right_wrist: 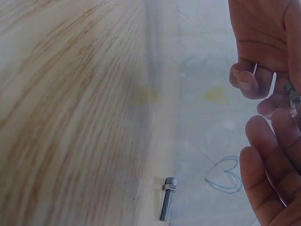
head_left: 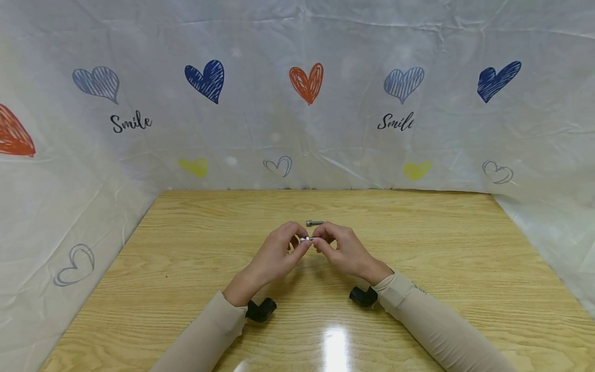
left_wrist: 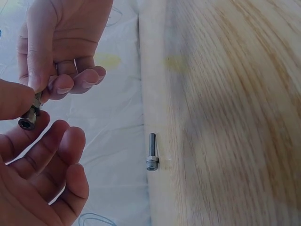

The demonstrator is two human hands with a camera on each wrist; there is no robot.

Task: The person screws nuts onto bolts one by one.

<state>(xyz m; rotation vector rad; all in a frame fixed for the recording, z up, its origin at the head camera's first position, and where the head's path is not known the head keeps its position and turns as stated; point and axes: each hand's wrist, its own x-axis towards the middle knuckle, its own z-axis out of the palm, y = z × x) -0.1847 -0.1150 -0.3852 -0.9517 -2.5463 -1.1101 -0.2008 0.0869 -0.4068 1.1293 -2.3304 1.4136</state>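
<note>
Just above the table, both hands meet at a small metal socket-head bolt. My left hand pinches it by the head end between thumb and forefinger. In the left wrist view the hex socket of that bolt faces the camera, and a nut appears to sit on the shank close to the head. From the other side, my right hand pinches the shank end with thumb and forefinger; the fingertips hide most of the thread. A second socket-head bolt lies on the table beyond the hands, with a nut up against its head.
The wood-grain table spreads out around both hands. A white cloth printed with hearts and "Smile" hangs behind it and along the sides. Black wrist-worn devices sit under both forearms, near the tabletop.
</note>
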